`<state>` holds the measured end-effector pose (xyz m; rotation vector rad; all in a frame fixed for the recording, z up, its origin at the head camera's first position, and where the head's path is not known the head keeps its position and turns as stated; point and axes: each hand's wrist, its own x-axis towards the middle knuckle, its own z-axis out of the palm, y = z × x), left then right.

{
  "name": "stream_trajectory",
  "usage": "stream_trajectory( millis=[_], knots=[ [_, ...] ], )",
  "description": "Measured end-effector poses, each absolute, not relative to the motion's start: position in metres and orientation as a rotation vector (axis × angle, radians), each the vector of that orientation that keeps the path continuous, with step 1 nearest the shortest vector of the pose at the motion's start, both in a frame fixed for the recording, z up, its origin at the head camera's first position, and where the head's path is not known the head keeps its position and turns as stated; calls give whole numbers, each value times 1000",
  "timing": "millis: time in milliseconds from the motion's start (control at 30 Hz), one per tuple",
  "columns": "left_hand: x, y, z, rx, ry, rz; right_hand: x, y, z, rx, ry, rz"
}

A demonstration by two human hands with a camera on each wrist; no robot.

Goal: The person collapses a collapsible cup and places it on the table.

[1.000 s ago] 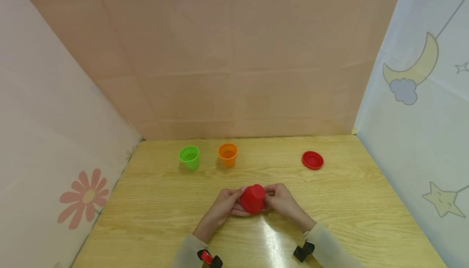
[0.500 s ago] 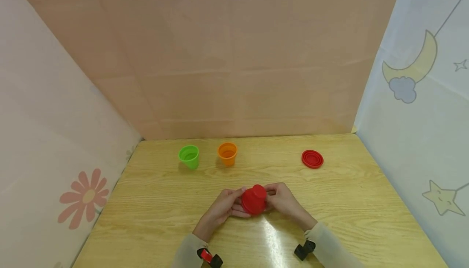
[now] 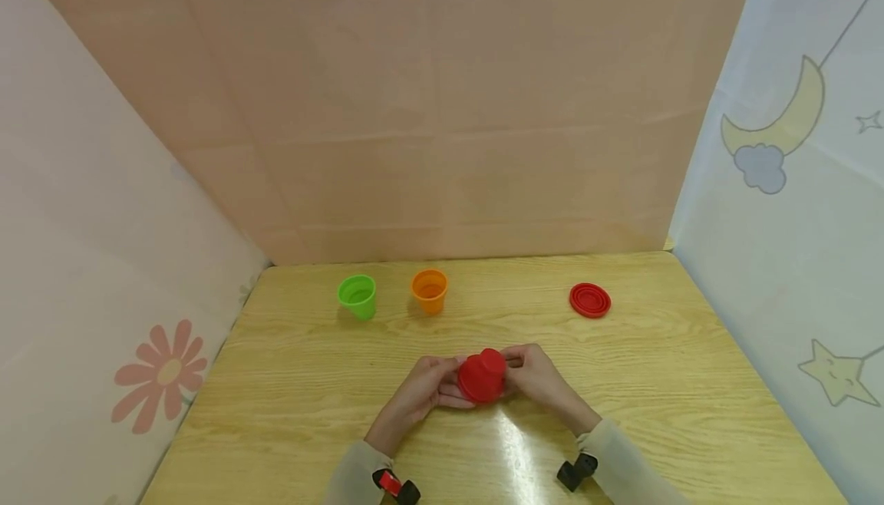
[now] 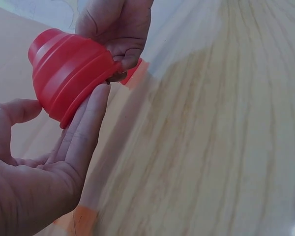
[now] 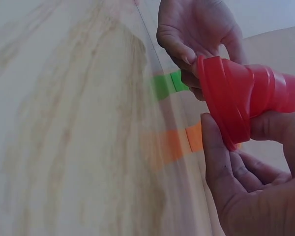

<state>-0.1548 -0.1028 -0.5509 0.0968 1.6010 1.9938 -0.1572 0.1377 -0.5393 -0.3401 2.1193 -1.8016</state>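
Both hands hold a ribbed red cup [image 3: 481,376] above the front middle of the table, its narrow base turned up and its wide rim down. My left hand [image 3: 423,391] grips the left side, thumb on the wall and fingers under the rim, as the left wrist view shows with the cup [image 4: 71,73] tilted. At the other side my right hand [image 3: 537,378] pinches it; in the right wrist view the right thumb touches the wall of the cup [image 5: 236,98] and the fingers lie along the rim. The cup's inside is hidden.
A green cup [image 3: 357,296] and an orange cup [image 3: 430,292] stand upright at the back left of the wooden table [image 3: 290,382]. A flat red collapsed cup [image 3: 590,300] lies at the back right. Cloth walls rise behind and at both sides.
The held red cup has shifted slightly to the right, its narrow base leaning further right. Both hands have kept their hold on it.
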Motion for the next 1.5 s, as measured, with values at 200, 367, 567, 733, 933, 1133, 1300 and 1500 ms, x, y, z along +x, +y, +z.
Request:
stream_trajectory(
  millis=[200, 367, 567, 733, 933, 1133, 1300, 1500],
  knots=[
    [-153, -101, -551, 75, 1667, 1974, -157, 138, -540, -328, 2111, -1808],
    [-151, -96, -551, 58, 1794, 1949, -158, 136, -541, -288, 2096, -1817],
    [-151, -94, -551, 39, 1916, 1931, -158, 137, -545, -255, 1968, -1852],
    [-151, -94, -548, 56, 2056, 1911, -158, 141, -545, -269, 1846, -1866],
    [-152, -90, -547, -14, 2250, 1860, -156, 139, -540, -340, 1911, -1824],
    [-150, -85, -543, -33, 2303, 1863, -157, 133, -541, -283, 1930, -1865],
    [-147, -83, -543, -40, 2330, 1884, -158, 129, -544, -296, 1963, -1858],
    [-147, -82, -545, -71, 2354, 1892, -159, 126, -546, -329, 2058, -1814]
  ],
)
